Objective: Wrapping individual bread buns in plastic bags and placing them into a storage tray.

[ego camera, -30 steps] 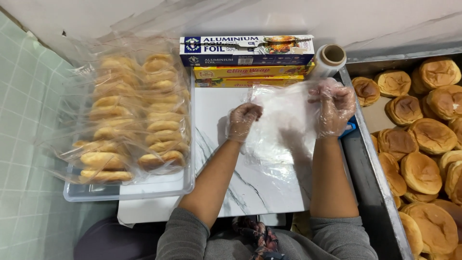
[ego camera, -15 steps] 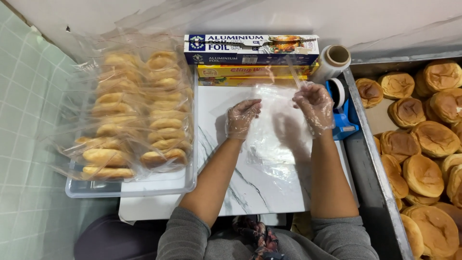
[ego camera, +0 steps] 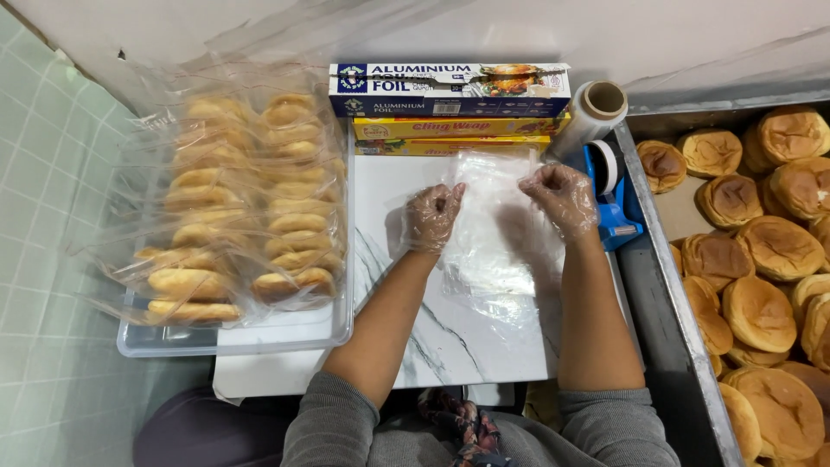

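Note:
A clear plastic bag (ego camera: 493,233) lies on the white marbled board (ego camera: 450,337) in front of me. My left hand (ego camera: 432,216), in a thin clear glove, pinches the bag's upper left edge. My right hand (ego camera: 562,197), gloved the same way, pinches its upper right edge. Both hands hold the bag's top near the boxes at the back. More flat bags seem to lie under it; I cannot tell how many.
A clear tray (ego camera: 259,333) at left holds several bagged buns (ego camera: 233,207). Foil and cling wrap boxes (ego camera: 450,91) stand at the back, with a film roll (ego camera: 592,112) and a blue tape dispenser (ego camera: 616,203). A metal tray (ego camera: 666,294) at right holds several round buns (ego camera: 761,251).
My right hand has come down and leftward from near the bun tray to the bag's top edge. The bag, held up before, now lies flatter on the board.

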